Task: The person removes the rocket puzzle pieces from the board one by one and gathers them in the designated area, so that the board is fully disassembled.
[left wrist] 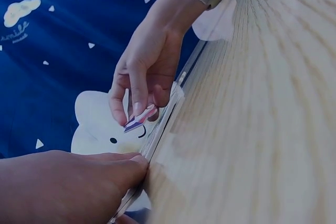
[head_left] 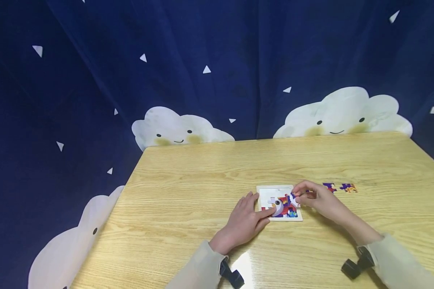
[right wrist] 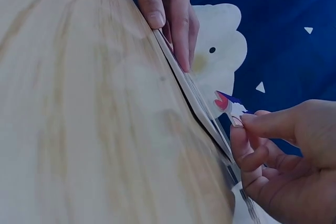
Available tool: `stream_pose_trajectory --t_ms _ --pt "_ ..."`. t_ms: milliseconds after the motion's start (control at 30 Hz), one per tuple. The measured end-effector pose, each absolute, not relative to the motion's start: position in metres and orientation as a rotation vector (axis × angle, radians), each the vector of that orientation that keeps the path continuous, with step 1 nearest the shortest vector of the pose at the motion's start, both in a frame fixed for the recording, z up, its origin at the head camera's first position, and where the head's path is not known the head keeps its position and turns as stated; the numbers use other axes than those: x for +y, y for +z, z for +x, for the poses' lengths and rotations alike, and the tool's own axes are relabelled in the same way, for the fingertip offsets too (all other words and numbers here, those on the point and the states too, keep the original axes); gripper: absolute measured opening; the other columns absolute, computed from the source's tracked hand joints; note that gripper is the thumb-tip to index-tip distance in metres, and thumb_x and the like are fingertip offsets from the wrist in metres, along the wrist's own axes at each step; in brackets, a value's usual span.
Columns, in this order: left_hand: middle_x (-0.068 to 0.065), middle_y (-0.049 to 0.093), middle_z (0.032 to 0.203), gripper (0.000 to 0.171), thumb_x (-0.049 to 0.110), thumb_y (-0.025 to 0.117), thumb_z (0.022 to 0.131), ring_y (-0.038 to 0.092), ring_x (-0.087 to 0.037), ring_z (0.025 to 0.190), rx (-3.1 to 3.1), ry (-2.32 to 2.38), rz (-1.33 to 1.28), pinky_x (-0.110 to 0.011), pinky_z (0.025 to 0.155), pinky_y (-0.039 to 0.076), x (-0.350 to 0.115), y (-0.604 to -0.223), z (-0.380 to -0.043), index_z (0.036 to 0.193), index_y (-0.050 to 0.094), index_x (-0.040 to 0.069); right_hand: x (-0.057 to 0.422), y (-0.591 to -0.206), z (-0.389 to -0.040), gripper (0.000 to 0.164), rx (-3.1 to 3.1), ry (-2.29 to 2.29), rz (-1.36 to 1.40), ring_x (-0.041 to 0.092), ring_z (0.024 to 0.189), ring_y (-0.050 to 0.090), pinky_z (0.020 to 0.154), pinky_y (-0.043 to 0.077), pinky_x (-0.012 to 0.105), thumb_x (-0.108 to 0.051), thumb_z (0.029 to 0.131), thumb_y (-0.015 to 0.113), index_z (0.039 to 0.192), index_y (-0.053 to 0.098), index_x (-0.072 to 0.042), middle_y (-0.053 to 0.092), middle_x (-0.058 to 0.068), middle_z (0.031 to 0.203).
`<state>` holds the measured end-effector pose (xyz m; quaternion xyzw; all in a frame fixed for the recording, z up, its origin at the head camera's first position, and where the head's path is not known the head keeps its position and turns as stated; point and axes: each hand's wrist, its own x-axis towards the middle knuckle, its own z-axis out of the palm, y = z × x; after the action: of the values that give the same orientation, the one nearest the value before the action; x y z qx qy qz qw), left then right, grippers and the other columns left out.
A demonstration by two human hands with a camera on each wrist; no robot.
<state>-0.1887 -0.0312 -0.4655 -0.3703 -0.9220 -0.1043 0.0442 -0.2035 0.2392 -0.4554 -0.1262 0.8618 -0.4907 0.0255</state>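
Observation:
A square puzzle tray (head_left: 280,187) with a white border lies on the table, partly filled with colourful pieces that include a white bird-like head with an orange beak. My left hand (head_left: 243,220) rests at its left side. One straight finger presses on the pieces, and the other fingers lie along the border. Over the tray's right side, my right hand (head_left: 320,200) pinches a puzzle piece (right wrist: 228,106) between thumb and fingertips. That piece, white, purple and pinkish red, is tilted and held just above the tray in the right wrist view.
Loose puzzle pieces (head_left: 348,188) lie on the table to the right of the tray, some partly behind my right hand. The wooden table (head_left: 188,172) ends at a dark blue curtain (head_left: 202,96) printed with clouds and triangles.

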Motion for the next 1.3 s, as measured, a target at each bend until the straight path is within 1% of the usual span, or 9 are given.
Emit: stream_pose_trajectory --t_ms 233,367,533,700,833,933,1067,1300 --pt "-0.022 0.040 0.152 0.038 0.039 0.047 0.102 0.037 -0.041 0.143 -2.814 -0.323 -1.139 -0.051 0.117 0.033 -0.032 -0.467 -0.189 0.139 0.053 0.038 0.251 -0.455 -0.199 0.022 2.705 -1.495 -0.396 -0.001 0.085 0.062 0.074 0.053 0.018 -0.007 0.088 0.069 0.110 0.065 -0.004 0.067 0.010 0.102" --pt "-0.022 0.040 0.152 0.038 0.039 0.047 0.102 0.036 -0.041 0.143 -2.828 -0.322 -1.139 -0.050 0.117 0.032 -0.032 -0.467 -0.189 0.140 0.052 0.038 0.260 -0.457 -0.196 0.023 2.698 -1.493 -0.374 0.004 0.086 0.063 0.076 0.053 0.017 -0.006 0.089 0.068 0.111 0.064 -0.002 0.066 0.010 0.103" --pt "-0.021 0.040 0.152 0.038 0.039 0.047 0.102 0.035 -0.040 0.144 -2.840 -0.326 -1.134 -0.050 0.117 0.032 -0.032 -0.466 -0.189 0.139 0.053 0.038 0.270 -0.459 -0.193 0.026 2.694 -1.479 -0.318 0.009 0.088 0.065 0.074 0.054 0.019 -0.007 0.090 0.067 0.114 0.063 -0.001 0.066 0.011 0.105" --pt "-0.021 0.041 0.152 0.038 0.040 0.047 0.102 0.036 -0.040 0.144 -2.833 -0.312 -1.137 -0.050 0.117 0.033 -0.033 -0.466 -0.189 0.139 0.053 0.038 0.278 -0.459 -0.192 0.023 2.752 -1.437 -0.308 0.003 0.085 0.064 0.072 0.054 0.019 -0.006 0.090 0.067 0.112 0.064 -0.002 0.066 0.007 0.103" --pt "-0.021 0.041 0.151 0.038 0.040 0.047 0.102 0.036 -0.040 0.143 -2.825 -0.307 -1.144 -0.050 0.117 0.033 -0.033 -0.466 -0.189 0.139 0.054 0.038 0.284 -0.460 -0.191 0.023 2.780 -1.422 -0.292 -0.001 0.083 0.062 0.063 0.051 0.021 -0.007 0.090 0.067 0.112 0.064 -0.003 0.066 0.001 0.100" --pt "-0.021 0.041 0.151 0.038 0.040 0.047 0.102 0.037 -0.040 0.143 -2.822 -0.303 -1.143 -0.049 0.117 0.033 -0.033 -0.465 -0.189 0.139 0.054 0.038 0.287 -0.460 -0.190 0.022 2.789 -1.403 -0.283 -0.003 0.082 0.060 0.062 0.050 0.021 -0.007 0.089 0.067 0.111 0.064 -0.004 0.066 0.000 0.099" --pt "-0.021 0.041 0.152 0.038 0.040 0.047 0.102 0.036 -0.040 0.143 -2.829 -0.308 -1.138 -0.049 0.117 0.032 -0.032 -0.464 -0.189 0.139 0.054 0.038 0.289 -0.459 -0.191 0.023 2.794 -1.394 -0.302 -0.003 0.082 0.060 0.068 0.052 0.019 -0.006 0.089 0.067 0.111 0.064 -0.003 0.066 0.002 0.099" --pt "-0.021 0.041 0.151 0.037 0.040 0.047 0.102 0.036 -0.040 0.143 -2.827 -0.313 -1.138 -0.050 0.117 0.033 -0.032 -0.464 -0.190 0.139 0.054 0.038 0.288 -0.459 -0.191 0.022 2.794 -1.378 -0.315 -0.002 0.082 0.061 0.071 0.052 0.018 -0.006 0.089 0.068 0.110 0.064 -0.002 0.066 0.005 0.100"
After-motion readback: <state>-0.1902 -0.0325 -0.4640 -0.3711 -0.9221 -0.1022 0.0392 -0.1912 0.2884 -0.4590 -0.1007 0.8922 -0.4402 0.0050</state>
